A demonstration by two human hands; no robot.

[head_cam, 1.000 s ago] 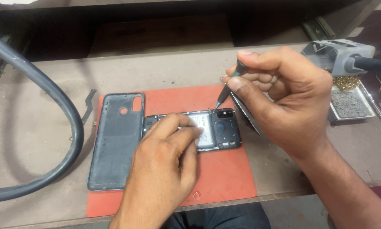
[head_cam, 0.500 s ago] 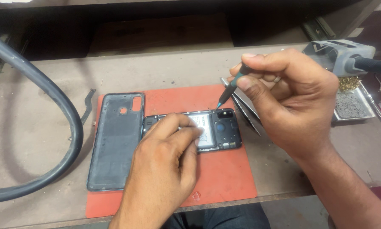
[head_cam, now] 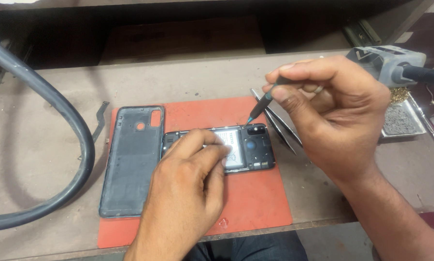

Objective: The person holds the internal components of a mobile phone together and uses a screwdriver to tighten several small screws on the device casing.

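An opened phone point(head_cam: 248, 147) lies on an orange work mat point(head_cam: 255, 203), its battery and dark camera plate showing. My left hand point(head_cam: 190, 186) presses down on the phone's left part with fingers flat. My right hand point(head_cam: 330, 113) pinches a thin screwdriver point(head_cam: 260, 106) between thumb and fingers. Its tip touches the top edge of the phone beside the camera plate. The phone's removed dark back cover point(head_cam: 132, 159) rests inside up at the mat's left edge.
A thick grey hose point(head_cam: 57, 108) curves over the left of the bench. Metal tweezers point(head_cam: 279, 123) lie under my right hand. A grey hot-air tool point(head_cam: 391, 63) and a small metal tray point(head_cam: 403, 121) sit at the right. A thin flex strip point(head_cam: 100, 121) lies left of the cover.
My right hand has shifted slightly, bringing the screwdriver tip down onto the phone's top edge near the camera. My left hand stays pressed on the phone.
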